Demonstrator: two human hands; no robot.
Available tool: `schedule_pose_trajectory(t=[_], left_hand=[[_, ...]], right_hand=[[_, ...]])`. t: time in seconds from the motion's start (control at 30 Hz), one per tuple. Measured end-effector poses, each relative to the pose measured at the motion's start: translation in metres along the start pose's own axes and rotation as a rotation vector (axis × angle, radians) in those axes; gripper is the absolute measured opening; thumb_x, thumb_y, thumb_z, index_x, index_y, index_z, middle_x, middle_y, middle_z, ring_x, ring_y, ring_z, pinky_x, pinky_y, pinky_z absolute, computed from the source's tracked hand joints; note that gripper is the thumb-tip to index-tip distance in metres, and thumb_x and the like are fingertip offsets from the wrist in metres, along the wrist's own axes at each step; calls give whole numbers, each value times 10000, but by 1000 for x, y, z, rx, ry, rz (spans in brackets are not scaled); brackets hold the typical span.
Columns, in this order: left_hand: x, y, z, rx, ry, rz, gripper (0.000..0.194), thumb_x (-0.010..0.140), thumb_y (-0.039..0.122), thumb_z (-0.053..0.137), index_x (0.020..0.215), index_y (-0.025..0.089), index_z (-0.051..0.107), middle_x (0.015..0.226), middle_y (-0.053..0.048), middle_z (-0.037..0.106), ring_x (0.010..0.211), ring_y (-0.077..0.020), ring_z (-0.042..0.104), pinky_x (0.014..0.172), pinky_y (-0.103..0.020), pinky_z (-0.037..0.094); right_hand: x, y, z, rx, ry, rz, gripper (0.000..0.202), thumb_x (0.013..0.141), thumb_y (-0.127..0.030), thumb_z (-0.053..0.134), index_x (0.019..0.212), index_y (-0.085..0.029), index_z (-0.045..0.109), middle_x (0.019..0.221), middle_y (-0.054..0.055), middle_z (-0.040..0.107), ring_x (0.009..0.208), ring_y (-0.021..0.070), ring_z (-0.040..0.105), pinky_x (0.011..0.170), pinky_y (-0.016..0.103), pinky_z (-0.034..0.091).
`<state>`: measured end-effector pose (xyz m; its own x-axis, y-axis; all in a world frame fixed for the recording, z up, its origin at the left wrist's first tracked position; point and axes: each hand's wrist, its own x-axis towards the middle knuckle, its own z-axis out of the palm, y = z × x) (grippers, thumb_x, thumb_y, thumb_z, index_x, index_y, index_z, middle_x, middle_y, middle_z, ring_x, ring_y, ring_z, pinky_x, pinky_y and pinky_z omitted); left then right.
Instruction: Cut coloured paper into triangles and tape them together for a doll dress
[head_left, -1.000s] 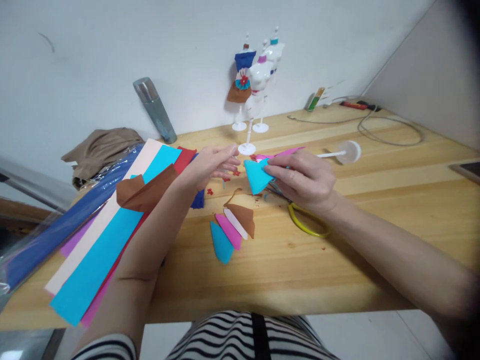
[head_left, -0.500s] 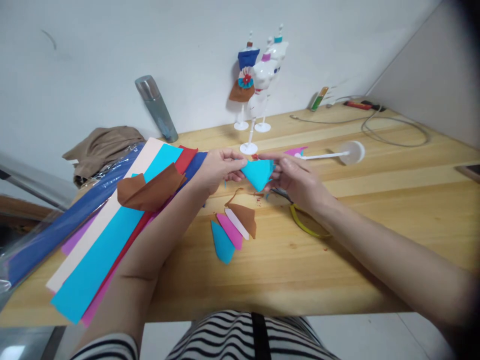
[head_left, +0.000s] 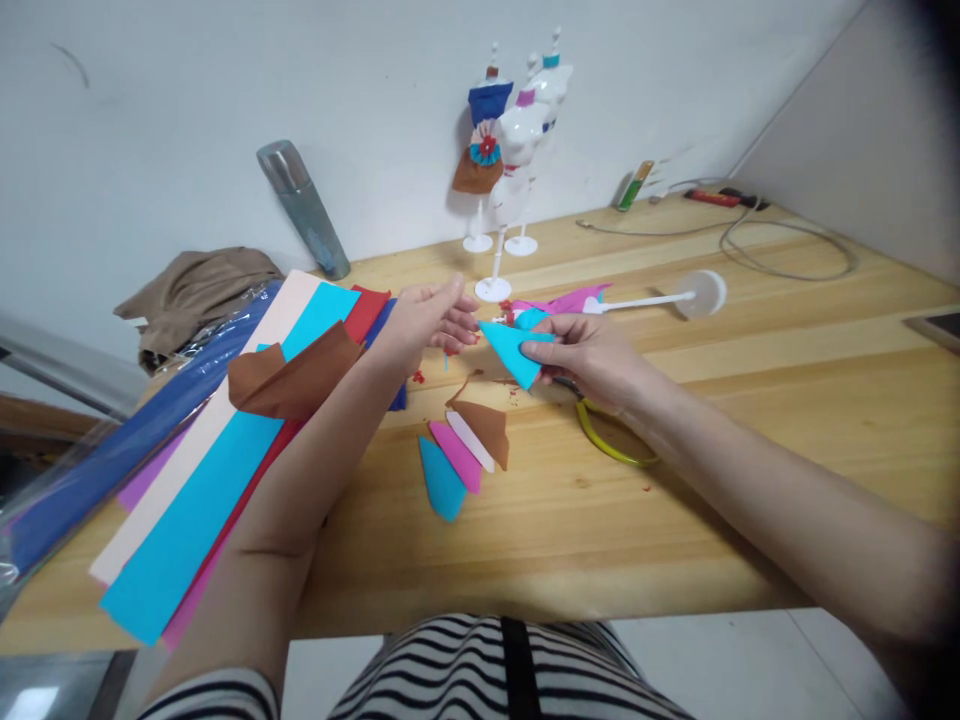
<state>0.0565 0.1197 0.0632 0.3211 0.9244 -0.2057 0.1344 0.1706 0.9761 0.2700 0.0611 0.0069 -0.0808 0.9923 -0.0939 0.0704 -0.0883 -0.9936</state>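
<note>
Two hands over the desk point(head_left: 675, 500), and only one of them has the blue triangle point(head_left: 510, 350) now. Half a second back both hands pinched it between them; the left hand point(head_left: 427, 320) has since let go and drawn off a little to the left, fingers loosely spread, nothing in its grip. The right hand point(head_left: 592, 355) carries the piece alone, thumb and fingers clamped on its right edge, the point aimed left, held just above the wood. I read that as the two-handed handling being over, with the piece now free to be moved one-handed.

Around it:
- A fan of cut pieces point(head_left: 461, 460), blue, pink, white and brown, lies flat just below the triangle, near me.
- Yellow-handled scissors point(head_left: 611, 440) rest on the wood, partly under the right wrist.
- Red scraps point(head_left: 420, 378) are scattered between the hands.
- Long coloured sheets point(head_left: 195, 500) run along the left, a brown offcut point(head_left: 289, 375) on top, under the left forearm.
- Small dress forms point(head_left: 510, 160) stand behind by the wall, one wearing a blue and brown outfit; a toppled white stand point(head_left: 675, 295) and pink pieces point(head_left: 570, 298) lie just behind the right hand.
- A steel flask point(head_left: 300, 205), a crumpled tan cloth point(head_left: 199, 290) and a cable point(head_left: 780, 250) sit further off.

Nothing blocks the space right under the triangle; the fan and scissors crowd it closely.
</note>
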Motion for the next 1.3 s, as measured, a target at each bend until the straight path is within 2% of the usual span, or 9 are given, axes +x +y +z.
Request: schedule_pose_trajectory(t=[0.1, 0.2, 0.3, 0.4, 0.57, 0.7, 0.8, 1.03, 1.3], left_hand=[[1, -4, -4, 63, -12, 71, 414, 983, 518, 709, 890, 116, 739, 806, -72, 750, 731, -145, 701, 672, -237, 536], [-1, -5, -1, 200, -113, 125, 160, 892, 221, 801, 782, 117, 748, 771, -33, 727, 709, -110, 629, 679, -216, 484], [-3, -3, 2, 279, -155, 116, 260, 856, 70, 751, 613, 127, 679, 623, 2, 647, 610, -82, 544, 618, -206, 421], [-4, 0, 0, 257, -141, 98, 256, 892, 87, 721, 641, 131, 692, 650, -13, 682, 626, -89, 583, 637, -202, 449], [0, -1, -2, 180, -58, 58, 334, 1019, 287, 655, 729, 140, 733, 719, -59, 723, 689, -134, 677, 683, -236, 516], [1, -4, 1, 274, -188, 101, 274, 890, 160, 766, 624, 150, 700, 621, -18, 667, 606, -102, 588, 613, -202, 460], [-2, -4, 4, 316, -197, 64, 268, 850, 93, 741, 596, 149, 677, 557, 2, 623, 566, -92, 549, 597, -197, 452], [-2, -4, 1, 456, -345, 35, 303, 861, 109, 717, 568, 146, 650, 552, -12, 609, 541, -82, 516, 560, -195, 417], [2, -9, -7, 632, -426, -40, 282, 832, 163, 705, 556, 161, 644, 540, -19, 620, 460, -80, 489, 471, -196, 383]], right_hand=[[-1, 0, 1, -20, 3, -14, 425, 674, -602, 924, 713, -274, 657, 645, 24, 717, 576, 212, 688, 516, 359, 554], [-2, -2, 3, -28, -2, -22, 439, 657, -609, 932, 707, -270, 658, 619, 14, 703, 557, 198, 672, 513, 347, 543], [-4, -5, 5, -25, -10, -18, 442, 650, -617, 934, 707, -267, 670, 606, 11, 703, 535, 181, 654, 518, 337, 531], [-5, -8, 5, -39, -15, -10, 474, 641, -665, 913, 695, -270, 656, 591, 14, 703, 529, 188, 643, 528, 346, 519], [-6, -10, 6, -61, -8, 5, 475, 647, -674, 893, 710, -271, 650, 593, 32, 667, 565, 217, 655, 564, 373, 512], [-8, -10, 7, -86, -15, 17, 453, 657, -657, 895, 681, -274, 653, 611, 38, 678, 559, 198, 612, 552, 358, 490], [-10, -11, 7, -76, -37, 40, 440, 686, -630, 893, 673, -259, 657, 604, 35, 674, 542, 170, 583, 537, 327, 466], [-9, -12, 6, -137, -139, 84, 449, 616, -641, 913, 633, -262, 673, 539, 24, 652, 481, 163, 570, 453, 303, 426], [-5, -4, 7, -163, -161, 127, 389, 662, -549, 927, 647, -242, 689, 540, 25, 655, 485, 151, 590, 453, 282, 426]])
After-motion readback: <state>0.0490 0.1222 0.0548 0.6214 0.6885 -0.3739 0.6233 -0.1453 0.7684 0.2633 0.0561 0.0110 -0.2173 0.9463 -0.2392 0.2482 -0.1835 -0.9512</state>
